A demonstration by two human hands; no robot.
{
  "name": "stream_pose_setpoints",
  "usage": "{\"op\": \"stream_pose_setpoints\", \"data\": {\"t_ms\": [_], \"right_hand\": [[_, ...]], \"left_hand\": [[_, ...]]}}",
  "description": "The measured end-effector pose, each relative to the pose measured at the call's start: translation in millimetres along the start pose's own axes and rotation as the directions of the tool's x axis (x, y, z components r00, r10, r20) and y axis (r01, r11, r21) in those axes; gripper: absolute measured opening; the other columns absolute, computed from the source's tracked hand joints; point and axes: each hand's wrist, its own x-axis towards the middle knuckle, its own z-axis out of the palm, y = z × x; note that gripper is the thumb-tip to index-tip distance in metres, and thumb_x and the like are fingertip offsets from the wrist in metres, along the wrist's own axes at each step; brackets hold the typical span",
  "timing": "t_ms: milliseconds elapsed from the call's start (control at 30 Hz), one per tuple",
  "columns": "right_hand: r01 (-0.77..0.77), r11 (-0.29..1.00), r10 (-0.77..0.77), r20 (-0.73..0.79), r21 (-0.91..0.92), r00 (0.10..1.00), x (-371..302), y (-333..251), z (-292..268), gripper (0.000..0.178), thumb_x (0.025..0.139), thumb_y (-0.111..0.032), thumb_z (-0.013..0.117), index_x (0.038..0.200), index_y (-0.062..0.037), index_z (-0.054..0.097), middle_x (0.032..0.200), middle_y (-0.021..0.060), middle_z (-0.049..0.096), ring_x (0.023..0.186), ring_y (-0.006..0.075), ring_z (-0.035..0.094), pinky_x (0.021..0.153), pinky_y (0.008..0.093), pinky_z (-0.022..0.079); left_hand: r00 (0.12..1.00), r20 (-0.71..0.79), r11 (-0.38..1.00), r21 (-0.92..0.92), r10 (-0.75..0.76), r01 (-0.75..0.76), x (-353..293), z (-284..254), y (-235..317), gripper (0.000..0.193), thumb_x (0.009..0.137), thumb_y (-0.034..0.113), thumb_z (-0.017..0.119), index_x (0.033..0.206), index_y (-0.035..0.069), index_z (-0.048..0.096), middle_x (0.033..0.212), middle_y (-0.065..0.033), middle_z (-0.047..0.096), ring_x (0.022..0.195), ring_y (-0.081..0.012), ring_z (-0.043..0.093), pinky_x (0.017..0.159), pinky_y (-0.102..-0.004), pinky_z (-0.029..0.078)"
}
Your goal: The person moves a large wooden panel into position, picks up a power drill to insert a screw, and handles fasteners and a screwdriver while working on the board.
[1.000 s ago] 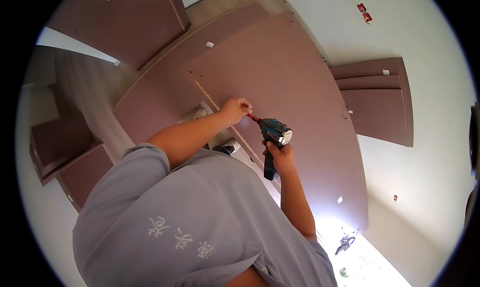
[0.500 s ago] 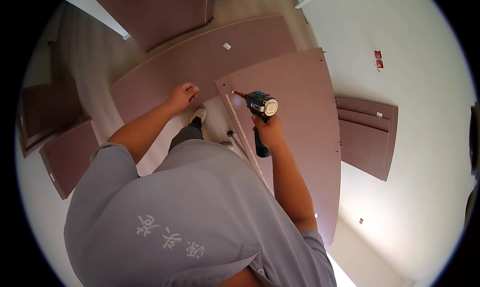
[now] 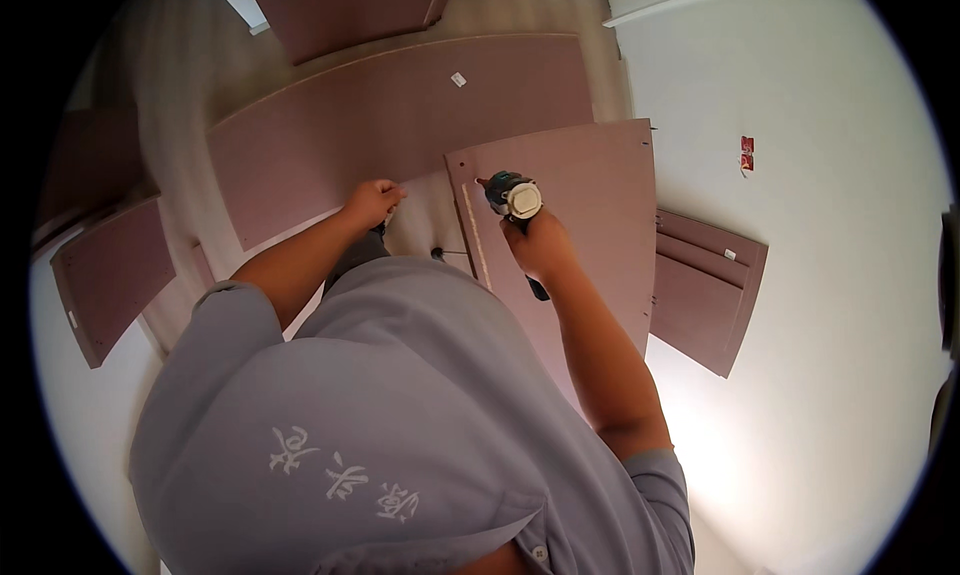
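Observation:
My right hand (image 3: 545,247) grips a cordless drill (image 3: 517,197) with a dark body and a pale round rear end. Its reddish tip meets or hovers just over the near-left part of a mauve board (image 3: 605,200); contact cannot be made out. A pale strip (image 3: 474,230) runs along this board's left edge, and a small dark hole (image 3: 462,165) marks its far left corner. To the left of the board, my left hand (image 3: 374,203) is held in the air with thumb and fingers pinched together. Whatever lies between those fingers is too small to tell.
A long mauve panel (image 3: 400,105) with a white label lies on the wood-look floor beyond. Another panel (image 3: 345,10) stands farther off, and one (image 3: 115,270) is at the left. Several stacked panels (image 3: 705,290) rest by the pale wall (image 3: 830,225) at right.
My body and view have shifted, so the board and drill sit differently in the picture. The drill now looks steeper over the board. My left hand has come closer to the board's edge.

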Motion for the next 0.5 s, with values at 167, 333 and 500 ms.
{"op": "stream_pose_setpoints", "data": {"t_ms": [167,333,500], "right_hand": [[-0.023,0.999,0.023,0.005,0.035,1.0,13,-3,9,0.041,0.093,-0.032,0.071,0.119,-0.0018,0.064,0.108,0.025,0.073,0.104,0.0453,0.069,0.089,0.0506,0.056],[-0.013,0.995,0.018,-0.057,0.096,0.998,21,15,13,0.038,0.095,-0.028,0.071,0.122,-0.0026,0.066,0.1,0.0193,0.074,0.086,0.0335,0.073,0.081,0.045,0.058],[0.017,0.967,0.004,-0.081,0.254,0.997,20,20,24,0.036,0.094,-0.028,0.071,0.117,-0.001,0.067,0.101,0.0225,0.074,0.1,0.044,0.071,0.083,0.0478,0.056]], "left_hand": [[0.991,0.013,0.99,0.047,0.133,-0.133,14,11,9,0.03,0.1,0.03,0.071,0.107,0.002,0.074,0.08,-0.0007,0.064,0.069,-0.01,0.055,0.063,-0.0291,0.047],[0.99,0.06,0.992,0.004,0.126,-0.127,20,-1,17,0.026,0.1,0.027,0.071,0.104,0.002,0.072,0.078,0.0006,0.061,0.067,-0.0091,0.053,0.061,-0.0288,0.045],[0.99,0.07,0.992,0.012,0.122,-0.123,18,-6,12,0.025,0.1,0.027,0.07,0.104,0.002,0.073,0.076,0.0009,0.061,0.067,-0.0092,0.054,0.061,-0.0283,0.045]]}}
